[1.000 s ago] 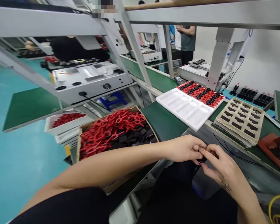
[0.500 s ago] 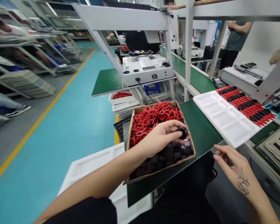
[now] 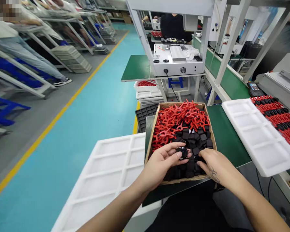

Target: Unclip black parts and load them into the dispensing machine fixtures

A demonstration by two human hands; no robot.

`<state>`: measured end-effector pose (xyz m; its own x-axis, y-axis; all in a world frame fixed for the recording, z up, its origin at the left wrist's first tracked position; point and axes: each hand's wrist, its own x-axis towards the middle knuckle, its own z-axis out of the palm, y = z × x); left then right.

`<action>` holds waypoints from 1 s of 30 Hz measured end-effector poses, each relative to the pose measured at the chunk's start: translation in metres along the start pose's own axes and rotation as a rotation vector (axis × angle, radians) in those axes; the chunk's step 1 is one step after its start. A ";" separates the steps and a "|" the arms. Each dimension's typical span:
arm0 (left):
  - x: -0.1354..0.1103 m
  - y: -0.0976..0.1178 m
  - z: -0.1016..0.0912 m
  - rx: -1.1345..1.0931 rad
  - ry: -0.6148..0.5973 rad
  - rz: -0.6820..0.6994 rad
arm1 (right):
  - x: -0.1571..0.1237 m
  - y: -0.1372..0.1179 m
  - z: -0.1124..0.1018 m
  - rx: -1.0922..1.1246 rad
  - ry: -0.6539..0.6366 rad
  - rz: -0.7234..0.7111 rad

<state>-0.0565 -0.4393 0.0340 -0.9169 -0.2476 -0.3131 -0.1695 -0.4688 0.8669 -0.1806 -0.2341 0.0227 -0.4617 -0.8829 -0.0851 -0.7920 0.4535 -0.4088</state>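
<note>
My left hand (image 3: 163, 161) holds a shiny black round part (image 3: 183, 152) between thumb and fingers, above an open cardboard box (image 3: 183, 181). Beside it, my right hand (image 3: 215, 164) reaches down into the box's right side with its fingers bent among small black blocks (image 3: 201, 138). Whatever those fingertips grip is hidden against the dark blocks. Red, X-shaped plastic pieces (image 3: 181, 119) heap up in the far and left part of the box.
A white compartment tray (image 3: 250, 125) lies at the right, next to rows of red and black pieces (image 3: 280, 117). Another white tray (image 3: 103, 167) is low on the left. A white machine (image 3: 176, 69) stands ahead on a bench; people sit at the far left.
My right hand has moved left from beyond the table edge into the box. My left hand still holds the round part, now lower over the blocks. The view has turned left.
</note>
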 end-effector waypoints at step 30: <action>-0.009 -0.028 -0.002 -0.259 -0.095 -0.059 | -0.014 -0.004 0.001 0.409 0.360 0.039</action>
<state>-0.0429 -0.4261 0.0115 -0.9398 -0.1386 -0.3123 -0.1373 -0.6839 0.7166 -0.1705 -0.2241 0.0243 -0.6518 -0.7367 0.1800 -0.5848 0.3370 -0.7379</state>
